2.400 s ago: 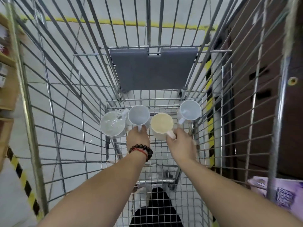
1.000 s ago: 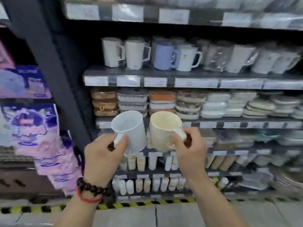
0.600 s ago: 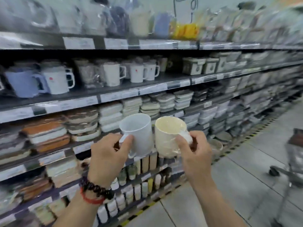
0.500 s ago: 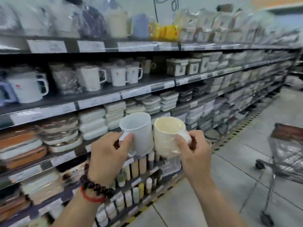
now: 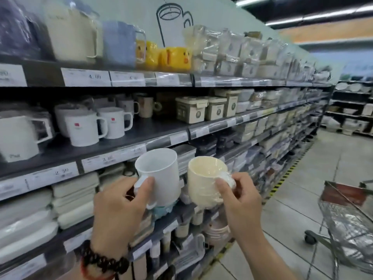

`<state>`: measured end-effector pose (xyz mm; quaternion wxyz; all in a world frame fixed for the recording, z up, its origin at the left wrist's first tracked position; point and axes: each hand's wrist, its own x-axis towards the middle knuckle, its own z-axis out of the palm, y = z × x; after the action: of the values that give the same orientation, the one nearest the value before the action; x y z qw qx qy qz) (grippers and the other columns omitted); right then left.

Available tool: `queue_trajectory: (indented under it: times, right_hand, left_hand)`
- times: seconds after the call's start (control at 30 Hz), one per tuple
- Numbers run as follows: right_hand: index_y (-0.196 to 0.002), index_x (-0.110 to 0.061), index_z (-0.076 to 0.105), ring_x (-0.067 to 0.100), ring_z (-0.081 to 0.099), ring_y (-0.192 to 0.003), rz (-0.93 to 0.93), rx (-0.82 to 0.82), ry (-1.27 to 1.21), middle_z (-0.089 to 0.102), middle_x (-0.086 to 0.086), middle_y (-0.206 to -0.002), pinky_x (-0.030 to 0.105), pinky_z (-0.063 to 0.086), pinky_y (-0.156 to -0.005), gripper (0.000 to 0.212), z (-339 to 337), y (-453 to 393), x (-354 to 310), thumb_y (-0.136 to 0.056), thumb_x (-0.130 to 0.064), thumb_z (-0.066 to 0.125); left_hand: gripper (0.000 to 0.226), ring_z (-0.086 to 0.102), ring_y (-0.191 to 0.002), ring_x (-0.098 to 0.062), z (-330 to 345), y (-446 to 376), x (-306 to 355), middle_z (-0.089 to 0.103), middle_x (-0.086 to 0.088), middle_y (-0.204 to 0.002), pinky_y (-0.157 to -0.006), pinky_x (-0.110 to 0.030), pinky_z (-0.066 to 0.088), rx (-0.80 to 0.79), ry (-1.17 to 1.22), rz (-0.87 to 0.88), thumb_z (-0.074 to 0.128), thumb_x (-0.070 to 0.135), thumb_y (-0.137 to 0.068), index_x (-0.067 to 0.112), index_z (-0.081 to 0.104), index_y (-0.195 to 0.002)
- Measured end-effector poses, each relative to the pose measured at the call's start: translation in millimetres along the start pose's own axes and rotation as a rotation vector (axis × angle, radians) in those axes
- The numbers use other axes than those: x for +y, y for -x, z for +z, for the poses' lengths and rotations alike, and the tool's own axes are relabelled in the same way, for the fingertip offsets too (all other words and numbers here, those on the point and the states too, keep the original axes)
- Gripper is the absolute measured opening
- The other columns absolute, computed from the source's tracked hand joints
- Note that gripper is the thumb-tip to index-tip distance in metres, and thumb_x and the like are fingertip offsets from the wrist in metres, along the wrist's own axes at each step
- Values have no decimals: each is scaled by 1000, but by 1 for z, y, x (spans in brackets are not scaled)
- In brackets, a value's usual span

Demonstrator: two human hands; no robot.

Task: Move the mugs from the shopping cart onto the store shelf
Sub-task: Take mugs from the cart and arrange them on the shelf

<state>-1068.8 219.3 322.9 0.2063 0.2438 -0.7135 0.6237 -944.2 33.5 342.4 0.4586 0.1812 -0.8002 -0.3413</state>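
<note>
Now the white mug (image 5: 159, 174) was gripped by the left hand (image 5: 117, 211), the cream mug (image 5: 205, 180) by the right hand (image 5: 240, 201), before the shelf (image 5: 125, 136).

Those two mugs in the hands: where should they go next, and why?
Probably up onto the dark shelf with the white mugs. The left hand grips a white mug and the right hand a wrapped cream mug, both below that shelf, which has bare space beside similar mugs.
</note>
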Motion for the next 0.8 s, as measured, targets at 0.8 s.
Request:
queue_trajectory:
  times: [0.8]
  right_hand:
    - [-78, -21, 53, 7, 41, -57, -146, -291, -368, 46, -8, -63, 22, 36, -51, 21, 124, -259, 103, -89, -32, 68]
  left_hand:
    - [32, 53, -67, -12, 130, -177, -15, 59, -1, -60, -60, -26, 41, 345, -294, -40, 64, 34, -87, 14, 64, -62]
